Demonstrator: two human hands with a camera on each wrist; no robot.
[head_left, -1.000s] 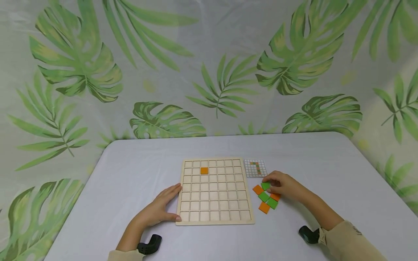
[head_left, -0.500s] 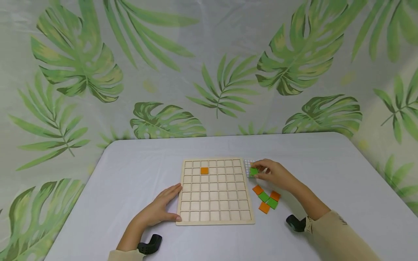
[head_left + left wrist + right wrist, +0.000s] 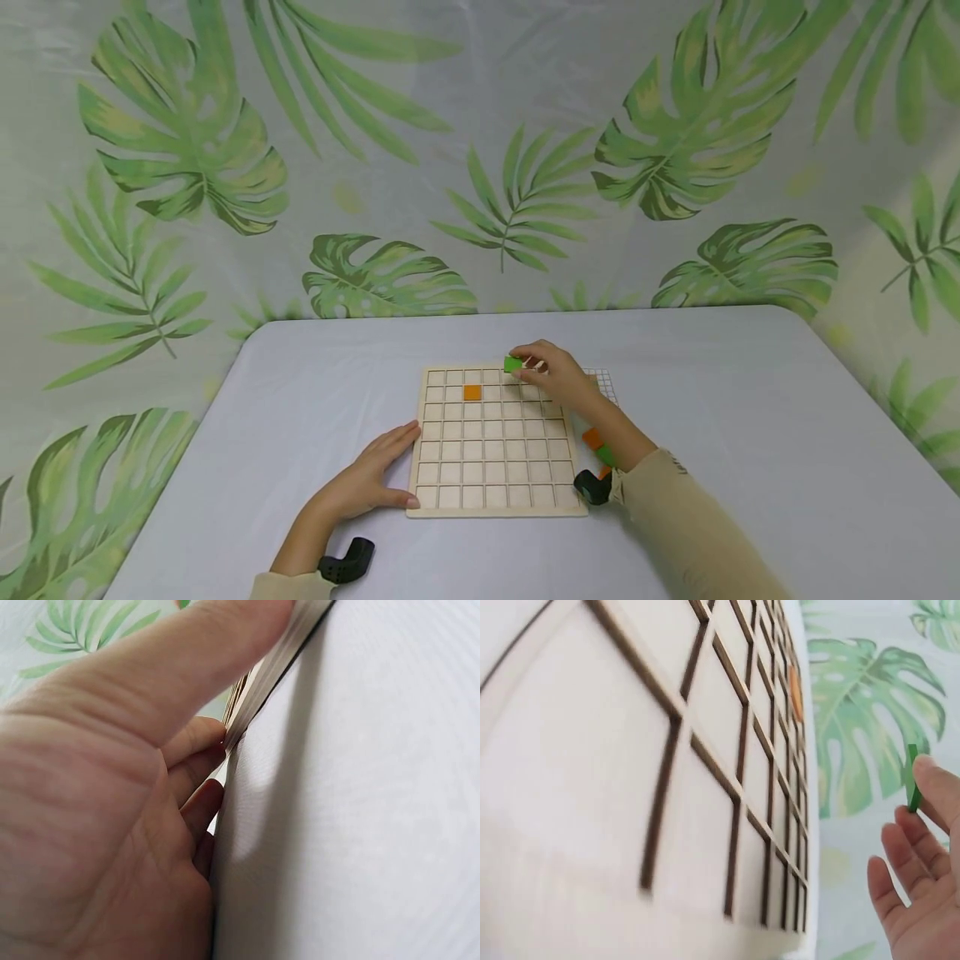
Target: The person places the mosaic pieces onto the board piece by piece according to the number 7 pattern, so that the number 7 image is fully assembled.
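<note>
Green tile [image 3: 512, 364] and right hand [image 3: 555, 372] have moved from over the printed card [image 3: 603, 384] to above the gridded board's [image 3: 495, 512] far edge, thumb and fingers pinching the tile. Thin, square and flat, it looks light and stiff, best held by opposite edges. Left hand [image 3: 367, 477], thumb spread from straight fingers, touches the pale wooden board's left edge; one orange tile [image 3: 472, 392] sits within the board.

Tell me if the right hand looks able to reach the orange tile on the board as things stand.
Probably yes: the orange tile lies uncovered on the board, and the way from the right hand looks free. Picking it up would likely mean setting down the pinched green tile.
</note>
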